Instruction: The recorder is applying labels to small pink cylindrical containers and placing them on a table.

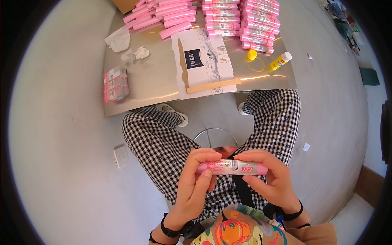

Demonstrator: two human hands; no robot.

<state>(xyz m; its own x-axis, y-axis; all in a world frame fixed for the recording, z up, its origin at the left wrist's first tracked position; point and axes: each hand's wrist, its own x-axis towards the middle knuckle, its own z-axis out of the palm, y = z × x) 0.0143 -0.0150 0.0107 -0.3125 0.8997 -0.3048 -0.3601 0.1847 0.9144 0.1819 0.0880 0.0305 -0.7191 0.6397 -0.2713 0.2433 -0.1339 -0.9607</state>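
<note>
Above my lap, I hold a slim pink roll (234, 168) level between both hands. A shiny printed label wraps its middle, and plain pink shows at both ends. My left hand (195, 179) grips the left end, thumb in front and fingers behind. At the other end my right hand (272, 175) closes round the roll, fingers over the top edge and thumb beneath. Farther off on the metal table (153, 81) lie plain pink rolls (177, 18) in a heap, with labelled pink rolls (222, 19) in neat stacks to their right.
A torn white carton sheet (222, 67) lies at the table's front edge with a wooden strip (214, 86) across it. A stack of labels (115, 85) sits left, below crumpled tissue (141, 52). At right are a glue stick (281, 61), its yellow cap (252, 54) and a rubber band (262, 70).
</note>
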